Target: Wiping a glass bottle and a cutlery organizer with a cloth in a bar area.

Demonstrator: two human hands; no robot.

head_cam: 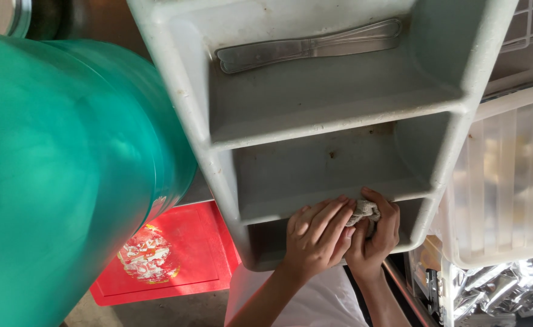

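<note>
Hands at grey plastic compartment tray (315, 130), nearest divider.
Left hand (316, 235) lies flat, fingers apart; right hand (375, 236) grip clamped on crumpled grey rag (363, 211), mostly hidden. Flat metal knife (309, 47) in far compartment.

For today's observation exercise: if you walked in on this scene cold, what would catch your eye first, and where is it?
A huge green drum fills the whole left side, with a red lid-like panel below it. In the middle sits a grey compartment tray, stained, with a single table knife lying in its top section. At the tray's lower divider, the left hand and right hand press together on a small grey cloth.
</note>
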